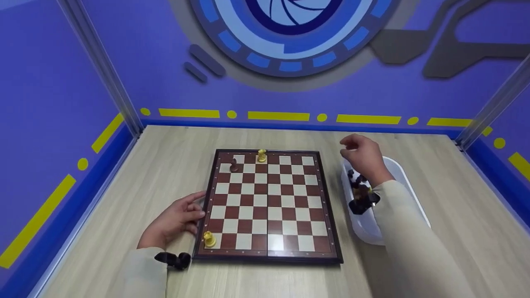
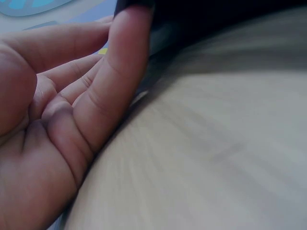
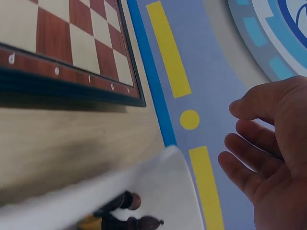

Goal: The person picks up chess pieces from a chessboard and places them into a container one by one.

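Note:
A brown and white chessboard (image 1: 267, 198) lies on the table. My left hand (image 1: 176, 219) is at the board's left edge, its fingertips touching the dark rim; in the left wrist view a finger (image 2: 103, 91) reaches that rim. A gold rook-like chess piece (image 1: 209, 240) stands in the near left corner. Toward the far side are a gold chess piece (image 1: 261, 156) and a dark one (image 1: 234, 166). Over the far end of a white plastic tub (image 1: 401, 165), my right hand (image 1: 366, 157) hovers with loosely bent fingers and nothing between them, plain in the right wrist view (image 3: 268, 143).
Dark chess pieces (image 3: 139, 223) and some gold lie inside the tub, right of the board. Blue-purple panels (image 1: 269, 99) with yellow marks enclose the table at the back and sides. Bare wood (image 1: 149, 165) shows left of the board.

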The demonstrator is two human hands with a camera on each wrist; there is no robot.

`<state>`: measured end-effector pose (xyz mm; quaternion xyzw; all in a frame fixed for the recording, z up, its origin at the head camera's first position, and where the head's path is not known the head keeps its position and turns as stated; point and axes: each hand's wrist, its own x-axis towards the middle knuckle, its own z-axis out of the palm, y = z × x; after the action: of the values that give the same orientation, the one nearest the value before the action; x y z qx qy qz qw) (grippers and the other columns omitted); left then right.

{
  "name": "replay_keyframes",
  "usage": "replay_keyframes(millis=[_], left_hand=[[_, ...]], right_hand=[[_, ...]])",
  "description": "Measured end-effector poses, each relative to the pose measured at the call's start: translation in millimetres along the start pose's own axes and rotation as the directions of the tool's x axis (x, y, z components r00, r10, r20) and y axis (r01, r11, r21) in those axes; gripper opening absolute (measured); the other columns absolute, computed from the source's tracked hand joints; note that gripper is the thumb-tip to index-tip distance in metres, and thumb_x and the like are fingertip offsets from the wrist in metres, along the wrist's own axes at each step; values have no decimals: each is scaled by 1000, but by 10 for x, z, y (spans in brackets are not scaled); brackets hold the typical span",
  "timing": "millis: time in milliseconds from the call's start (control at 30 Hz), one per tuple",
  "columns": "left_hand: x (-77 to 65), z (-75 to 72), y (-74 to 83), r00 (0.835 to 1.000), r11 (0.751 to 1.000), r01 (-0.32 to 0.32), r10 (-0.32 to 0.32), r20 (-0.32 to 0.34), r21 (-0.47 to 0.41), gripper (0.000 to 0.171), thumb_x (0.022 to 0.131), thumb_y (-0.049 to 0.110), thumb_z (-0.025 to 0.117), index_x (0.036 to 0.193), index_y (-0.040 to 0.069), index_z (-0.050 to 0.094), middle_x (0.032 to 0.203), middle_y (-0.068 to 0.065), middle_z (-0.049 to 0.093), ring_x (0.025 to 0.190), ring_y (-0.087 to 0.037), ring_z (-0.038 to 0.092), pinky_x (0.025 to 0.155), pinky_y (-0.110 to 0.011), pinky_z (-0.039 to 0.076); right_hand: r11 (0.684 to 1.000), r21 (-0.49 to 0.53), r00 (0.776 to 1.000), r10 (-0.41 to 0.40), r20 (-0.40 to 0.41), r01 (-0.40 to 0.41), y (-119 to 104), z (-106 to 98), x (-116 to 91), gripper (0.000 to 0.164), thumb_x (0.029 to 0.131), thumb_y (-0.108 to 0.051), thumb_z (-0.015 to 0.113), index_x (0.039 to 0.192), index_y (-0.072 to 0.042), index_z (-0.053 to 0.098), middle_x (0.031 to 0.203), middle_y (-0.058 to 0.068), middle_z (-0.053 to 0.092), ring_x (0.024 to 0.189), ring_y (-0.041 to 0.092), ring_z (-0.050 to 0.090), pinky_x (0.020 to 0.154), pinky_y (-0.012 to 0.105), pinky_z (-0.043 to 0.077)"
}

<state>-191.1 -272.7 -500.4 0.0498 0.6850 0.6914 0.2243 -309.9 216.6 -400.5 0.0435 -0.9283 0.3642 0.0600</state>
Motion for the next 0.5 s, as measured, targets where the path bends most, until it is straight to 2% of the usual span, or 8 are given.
replay_keyframes(millis=[267, 500], left_hand=[[0, -5, 17, 1000, 1000, -3, 3, -4, 1, 74, 93, 5, 62, 155, 8, 21, 90, -1, 61, 62, -10, 63, 56, -31, 59], [-6, 8, 9, 1000, 1000, -4, 4, -5, -11, 76, 92, 4, 63, 155, 7, 21, 89, -1, 59, 62, -10, 62, 56, -30, 59]], right_hand=[[999, 30, 1000, -24, 14, 23, -164, 169, 92, 27, 91, -14, 63, 116, -7, 63, 118, 17, 62, 112, 32, 56, 91, 47, 52], [994, 96, 998, -50, 36, 47, -261, 329, 134, 36, 89, -15, 64, 123, -4, 59, 123, 18, 60, 117, 34, 56, 96, 48, 51]])
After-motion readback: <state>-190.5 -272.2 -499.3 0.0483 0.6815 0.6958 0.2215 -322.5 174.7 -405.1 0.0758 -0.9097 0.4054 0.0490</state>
